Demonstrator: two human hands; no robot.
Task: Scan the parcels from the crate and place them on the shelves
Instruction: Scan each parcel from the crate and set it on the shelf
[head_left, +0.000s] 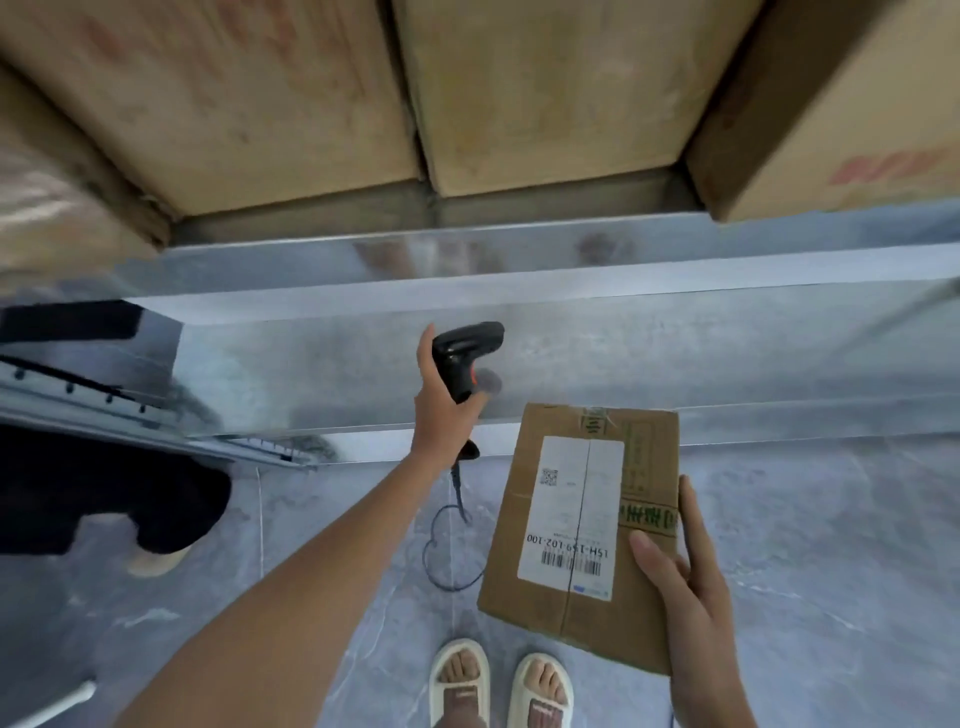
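Cardboard parcel (582, 525) in right hand (685, 587), black scanner (460, 364) in left hand (441, 415)

Metal shelf (519, 275) across mid-frame; large cardboard boxes (545, 93) rest on its upper tier, upper frame. Grey floor (805, 545) below.

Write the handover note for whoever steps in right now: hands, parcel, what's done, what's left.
Left hand grips the black barcode scanner, raised in front of the metal shelf, cable hanging to the floor.
Right hand holds the cardboard parcel by its right edge, white label facing up.
Done: parcel is in hand; whether it has been scanned cannot be told.
Left: scan the label if needed, place the parcel on a shelf, then return to the crate, which is not in view.
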